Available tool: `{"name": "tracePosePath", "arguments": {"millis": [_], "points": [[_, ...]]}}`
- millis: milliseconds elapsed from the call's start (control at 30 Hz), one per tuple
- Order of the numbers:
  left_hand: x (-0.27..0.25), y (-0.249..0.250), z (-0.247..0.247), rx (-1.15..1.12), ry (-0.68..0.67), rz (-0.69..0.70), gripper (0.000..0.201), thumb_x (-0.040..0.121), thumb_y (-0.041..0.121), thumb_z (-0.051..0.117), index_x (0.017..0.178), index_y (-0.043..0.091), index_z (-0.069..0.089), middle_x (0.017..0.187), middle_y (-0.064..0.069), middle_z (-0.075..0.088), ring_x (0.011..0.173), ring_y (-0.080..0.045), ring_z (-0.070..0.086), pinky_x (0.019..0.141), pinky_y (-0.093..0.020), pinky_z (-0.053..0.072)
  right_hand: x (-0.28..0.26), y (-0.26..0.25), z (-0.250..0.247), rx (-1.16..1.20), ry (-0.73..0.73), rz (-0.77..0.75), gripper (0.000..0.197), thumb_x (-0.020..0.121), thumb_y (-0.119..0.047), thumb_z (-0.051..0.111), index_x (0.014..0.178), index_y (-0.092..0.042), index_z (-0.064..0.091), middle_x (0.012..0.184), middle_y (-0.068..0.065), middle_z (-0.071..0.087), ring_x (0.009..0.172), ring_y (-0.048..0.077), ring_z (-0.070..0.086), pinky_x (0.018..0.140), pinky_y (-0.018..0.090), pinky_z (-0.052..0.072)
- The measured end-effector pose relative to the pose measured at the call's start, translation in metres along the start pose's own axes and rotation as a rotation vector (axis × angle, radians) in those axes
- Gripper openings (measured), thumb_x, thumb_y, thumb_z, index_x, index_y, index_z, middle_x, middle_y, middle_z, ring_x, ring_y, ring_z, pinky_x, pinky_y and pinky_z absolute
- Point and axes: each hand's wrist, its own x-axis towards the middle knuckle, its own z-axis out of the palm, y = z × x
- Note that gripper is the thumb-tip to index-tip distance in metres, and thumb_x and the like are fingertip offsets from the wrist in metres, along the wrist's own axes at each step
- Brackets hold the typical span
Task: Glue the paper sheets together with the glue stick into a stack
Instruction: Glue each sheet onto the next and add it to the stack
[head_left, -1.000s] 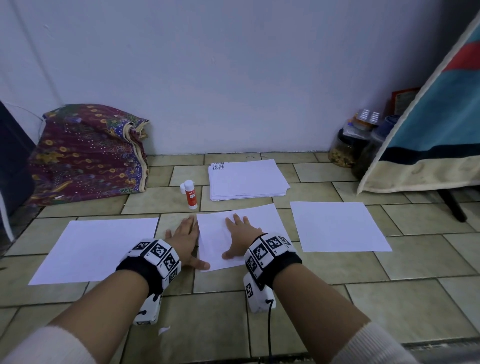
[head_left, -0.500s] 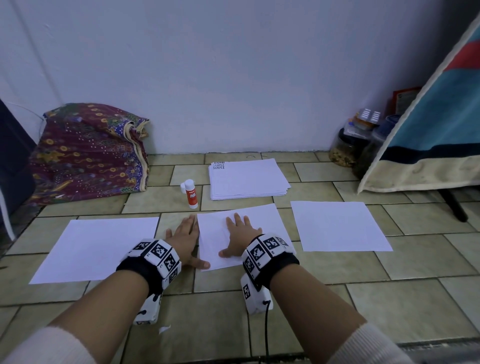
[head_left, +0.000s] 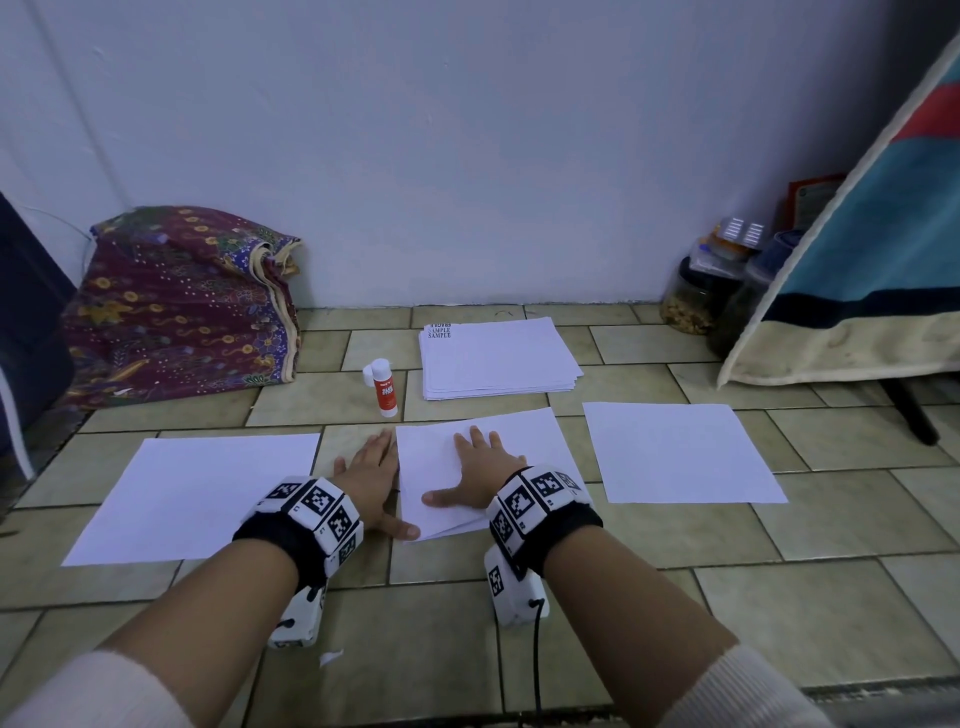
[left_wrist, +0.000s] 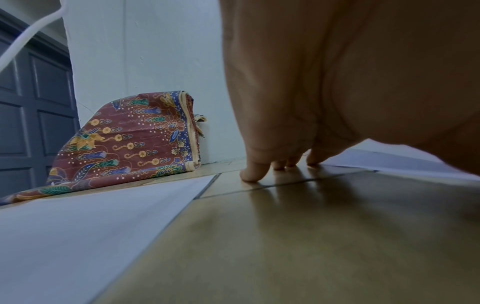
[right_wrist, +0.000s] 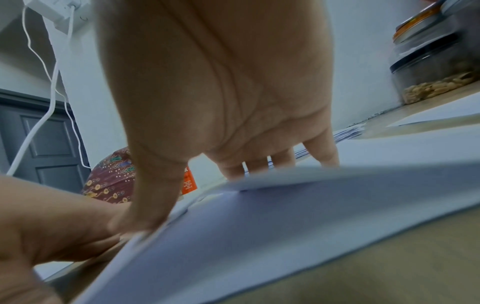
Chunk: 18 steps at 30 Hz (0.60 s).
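Since a second ago, the middle sheets (head_left: 498, 441) have skewed under my right hand (head_left: 480, 470), their near edges fanned apart. Both hands lie flat with fingers spread, my left hand (head_left: 371, 473) on the tile at the paper's left edge, gripping nothing. I should square the edges against my left thumb before pressing; the glue stick (head_left: 383, 387) stands just beyond.

The person's right hand (head_left: 480, 470), pressing flat on the white rectangular paper sheet in the middle of the floor (head_left: 511, 441), has slid a little toward the left since a second ago, and its thumb now reaches closer to the sheet's near left corner. Under it the top sheet has shifted askew, so at the near edge two paper layers now show fanned apart, the near edge lifted off the tiles in the right wrist view.
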Motion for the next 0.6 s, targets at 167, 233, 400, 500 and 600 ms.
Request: {"name": "tracePosePath", "arguments": {"millis": [167, 233, 400, 500, 600], "points": [[0.001, -0.01, -0.003, -0.152, 0.046, 0.025, 0.131, 0.069, 0.049, 0.081, 0.151, 0.011, -0.013, 0.161, -0.004, -0.006, 0.149, -0.023, -0.001, 0.12, -0.049, 0.01, 0.001, -0.004, 0.0, 0.083, 0.052, 0.022, 0.082, 0.09, -0.06, 0.047, 0.153, -0.021, 0.011, 0.161, 0.0, 0.001, 0.148, 0.026, -0.001, 0.114, 0.061, 0.012], [0.0, -0.011, -0.006, -0.244, 0.074, 0.014, 0.126, 0.068, 0.048, 0.082, 0.151, 0.013, -0.006, 0.159, -0.005, 0.011, 0.146, -0.026, 0.016, 0.117, -0.045, 0.022, 0.001, -0.005, 0.002, 0.084, 0.07, 0.022, 0.073, 0.092, -0.056, 0.048, 0.151, -0.023, 0.018, 0.16, 0.0, 0.006, 0.148, 0.026, 0.001, 0.114, 0.061, 0.014], [-0.001, -0.008, -0.009, -0.252, 0.173, 0.049, 0.104, 0.081, 0.051, 0.069, 0.152, 0.015, 0.002, 0.16, -0.005, 0.01, 0.145, -0.022, 0.019, 0.116, -0.036, 0.024, 0.002, -0.004, 0.003, 0.019, 0.061, 0.016, 0.065, 0.092, -0.036, 0.057, 0.147, -0.026, 0.024, 0.157, 0.0, 0.011, 0.146, 0.026, 0.006, 0.112, 0.06, 0.021], [0.001, -0.002, -0.006, -0.078, 0.138, 0.04, 0.11, 0.08, 0.059, 0.065, 0.153, 0.017, -0.006, 0.161, 0.0, -0.009, 0.147, -0.024, 0.008, 0.117, -0.047, 0.021, 0.002, -0.004, 0.001, 0.005, 0.059, 0.024, 0.069, 0.089, -0.034, 0.061, 0.146, -0.026, 0.023, 0.155, 0.0, 0.014, 0.144, 0.025, 0.011, 0.109, 0.059, 0.028], [0.002, 0.009, -0.006, 0.101, 0.072, -0.013, 0.115, 0.079, 0.064, 0.062, 0.153, 0.013, -0.011, 0.16, 0.003, -0.016, 0.147, -0.026, 0.001, 0.115, -0.052, 0.023, 0.001, -0.01, 0.001, -0.043, 0.066, 0.058, 0.07, 0.09, -0.035, 0.062, 0.146, -0.025, 0.022, 0.153, 0.001, 0.018, 0.142, 0.026, 0.017, 0.104, 0.057, 0.034]]}}
